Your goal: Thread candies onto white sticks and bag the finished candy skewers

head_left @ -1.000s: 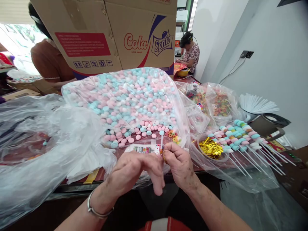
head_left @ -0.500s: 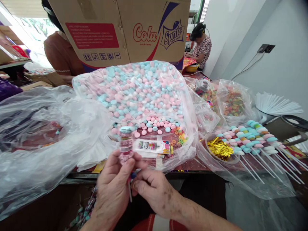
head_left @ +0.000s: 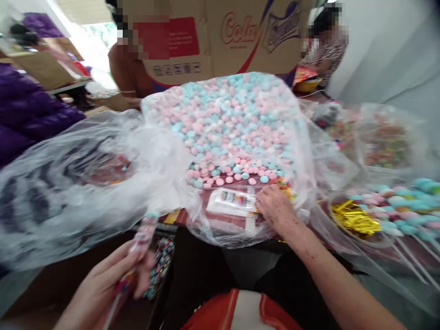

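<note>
My left hand (head_left: pixel 127 270) is closed round a candy stick (head_left: pixel 146 229) in a clear wrapper, tilted above an open box at the lower left. Its pale stick points down toward me, and motion blurs the lower part of the wrapper. My right hand (head_left: pixel 277 208) lies over the coloured right end of a small stack of printed plastic bags (head_left: pixel 230 201). Its fingertips are bent onto the top bag's edge and look closed on it. Just beyond that hand are small ring candies (head_left: pixel 283 185). Pink, blue and white candies (head_left: pixel 237 123) fill a big clear bag behind.
Crumpled clear plastic (head_left: pixel 151 160) covers the left side. The box (head_left: pixel 160 270) below holds many wrapped candies. Gold twist ties (head_left: pixel 354 217) fill a bowl at right, beside candy skewers (head_left: pixel 405 206). A cardboard carton (head_left: pixel 220 41) stands behind, with people at work around it.
My hands have parted. The left one has carried the wrapped candy stick left and down over the box; the right one has left it and reached forward to the printed bags. The view has turned left.
</note>
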`<state>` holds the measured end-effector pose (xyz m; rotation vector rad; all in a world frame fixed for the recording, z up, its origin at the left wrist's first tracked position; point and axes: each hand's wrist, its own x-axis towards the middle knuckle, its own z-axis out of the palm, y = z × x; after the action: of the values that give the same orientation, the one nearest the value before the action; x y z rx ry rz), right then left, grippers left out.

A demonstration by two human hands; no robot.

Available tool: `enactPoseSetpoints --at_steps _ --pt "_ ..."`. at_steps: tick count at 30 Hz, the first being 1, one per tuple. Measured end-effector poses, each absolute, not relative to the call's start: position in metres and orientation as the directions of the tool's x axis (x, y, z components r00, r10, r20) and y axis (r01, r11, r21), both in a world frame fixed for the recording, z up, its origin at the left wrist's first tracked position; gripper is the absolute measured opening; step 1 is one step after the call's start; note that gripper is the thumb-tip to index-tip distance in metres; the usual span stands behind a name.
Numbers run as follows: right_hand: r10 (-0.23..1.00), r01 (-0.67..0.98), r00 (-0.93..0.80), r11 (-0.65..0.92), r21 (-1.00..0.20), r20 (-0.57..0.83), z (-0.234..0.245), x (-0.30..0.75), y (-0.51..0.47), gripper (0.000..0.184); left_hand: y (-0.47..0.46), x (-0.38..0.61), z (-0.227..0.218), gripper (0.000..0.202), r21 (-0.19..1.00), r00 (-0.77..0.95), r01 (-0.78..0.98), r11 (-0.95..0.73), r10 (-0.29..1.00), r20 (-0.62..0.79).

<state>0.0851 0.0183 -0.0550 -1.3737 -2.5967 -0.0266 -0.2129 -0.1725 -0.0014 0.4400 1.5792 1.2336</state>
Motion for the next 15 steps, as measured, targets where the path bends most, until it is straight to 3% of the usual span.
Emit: enactPoseSetpoints --at_steps 7,11,15 --pt "0.687 0.716 -0.673 0.698 0.006 0.273 -0.076 0.095 0.020 0.022 -0.142 -0.179 -0.003 0.012 0.764 -0.140 -0.618 0.184 0.931 -0.337" --pt "0.653 0.683 -0.661 0.728 -0.063 0.370 -0.078 0.096 0.019 0.023 -0.129 -0.169 -0.006 0.017 0.707 -0.064 -0.690 0.157 0.959 -0.276" --pt "0.674 0.705 -0.549 0.691 -0.159 0.495 -0.061 0.085 0.003 0.022 -0.119 -0.160 -0.011 0.012 0.719 -0.106 -0.685 0.114 0.961 -0.254"
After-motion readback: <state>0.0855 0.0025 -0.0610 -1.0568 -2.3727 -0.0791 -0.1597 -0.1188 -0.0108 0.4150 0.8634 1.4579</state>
